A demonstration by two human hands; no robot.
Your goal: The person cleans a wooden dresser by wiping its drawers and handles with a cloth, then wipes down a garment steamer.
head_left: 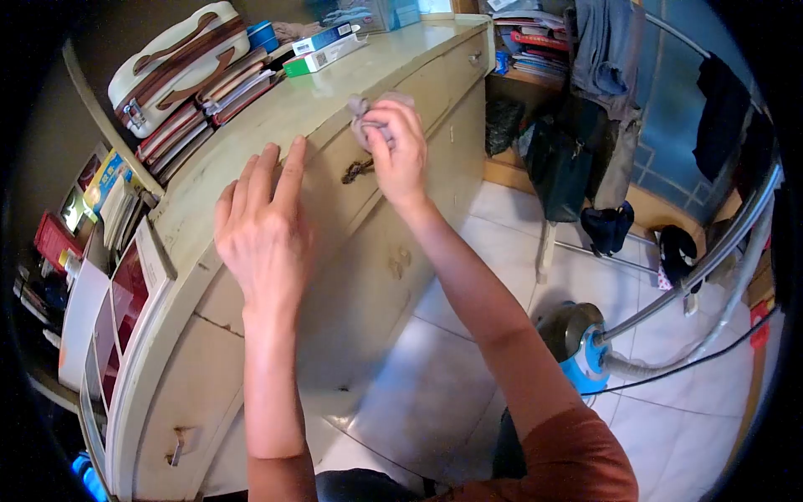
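Note:
My right hand [396, 155] is closed round a greyish-pink cloth [364, 113], pressed against the front of a pale yellow-green cabinet [335, 201] near its top edge. Just below the cloth, a dark ornate drawer handle [357, 171] shows at the side of my wrist. My left hand [266, 222] lies with fingers spread over the cabinet's upper front edge, holding nothing.
On the cabinet top stand a white-and-brown case [177, 63], books [242, 84] and small boxes [324, 54]. A blue-and-grey machine [581, 343] with a hose stands on the tiled floor at right, below hanging clothes [606, 50] and a dark bag [559, 163].

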